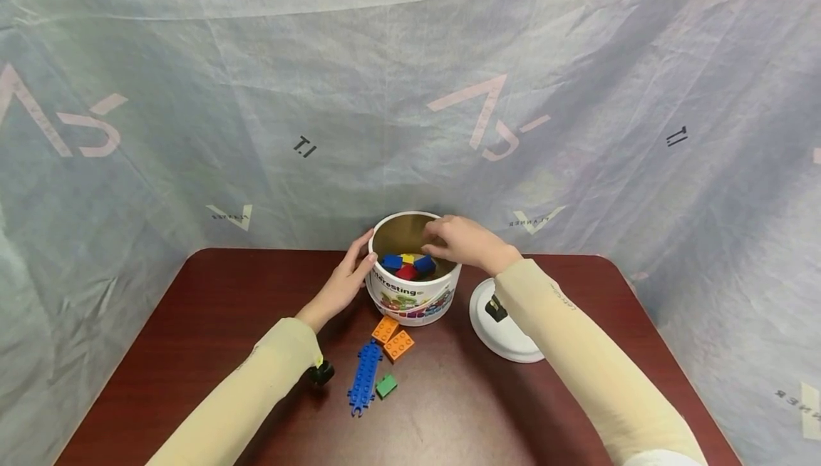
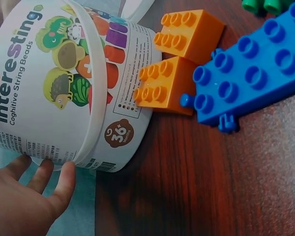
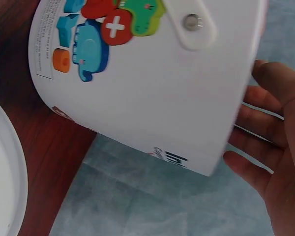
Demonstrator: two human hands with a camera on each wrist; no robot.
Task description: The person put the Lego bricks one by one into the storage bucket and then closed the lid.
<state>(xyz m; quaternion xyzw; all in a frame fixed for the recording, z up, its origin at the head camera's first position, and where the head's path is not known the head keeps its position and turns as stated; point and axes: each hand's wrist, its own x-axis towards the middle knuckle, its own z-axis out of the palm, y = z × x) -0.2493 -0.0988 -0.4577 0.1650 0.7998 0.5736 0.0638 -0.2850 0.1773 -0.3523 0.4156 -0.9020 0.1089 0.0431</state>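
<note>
A white bucket with a printed label stands near the table's back edge, its top uncovered. Inside it lie blue blocks, a red block and a yellow block. My left hand rests against the bucket's left side, fingers spread along the wall in the left wrist view. Over the right rim reaches my right hand, its loosely bent fingers inside the opening above the blocks. No block shows between them. The right wrist view hides the fingertips behind the bucket wall.
Two orange blocks lie before the bucket, close to a long blue block base. A small green block is beside that base. The white lid lies right of the bucket, partly under my right forearm. Grey cloth hangs behind.
</note>
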